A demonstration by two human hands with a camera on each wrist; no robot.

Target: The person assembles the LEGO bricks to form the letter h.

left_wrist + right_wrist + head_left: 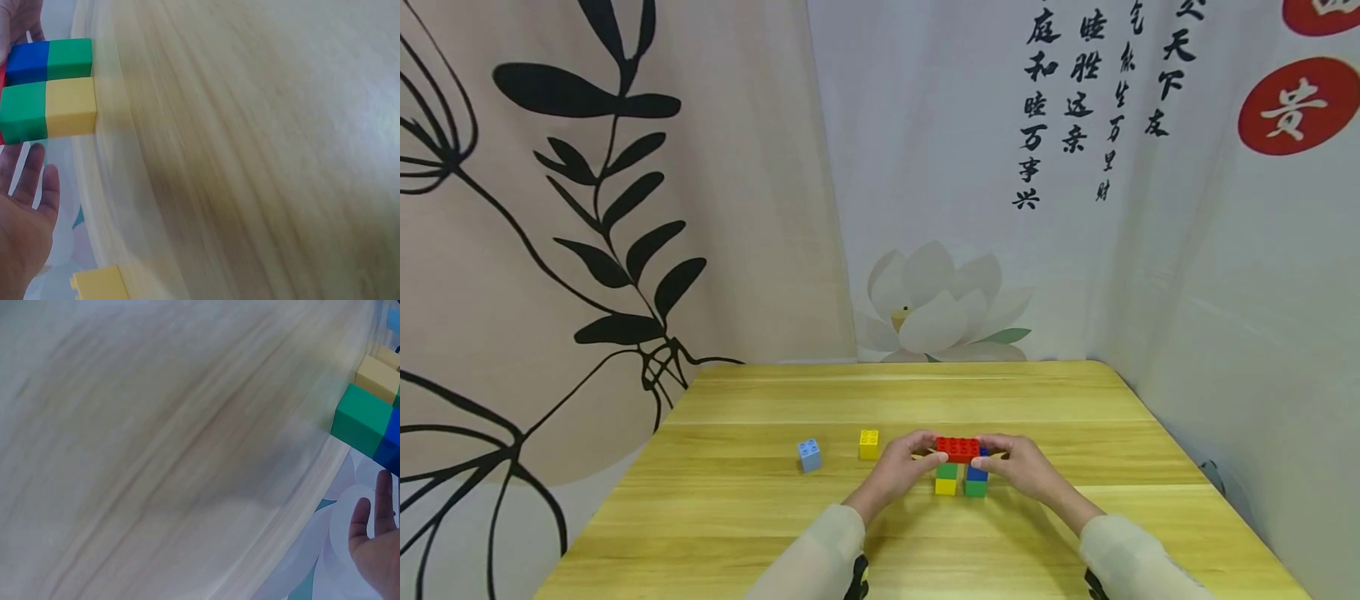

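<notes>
So yeah, the left hand [904,467] and right hand [1021,467] each pinch one end of a red rectangular studded plastic brick [958,449], right over a green-on-yellow block stack [946,477] (left) and a blue-on-green block stack [976,482] (right).

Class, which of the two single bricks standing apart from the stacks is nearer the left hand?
The single yellow brick: it stands close to the left hand, while the light blue brick sits farther off.

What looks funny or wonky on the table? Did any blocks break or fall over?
Nothing looks broken or toppled. The light-blue block looks a little askew: it sits turned at a slight angle, while the lone yellow block to its right sits straighter. The held red block looks level.
</notes>
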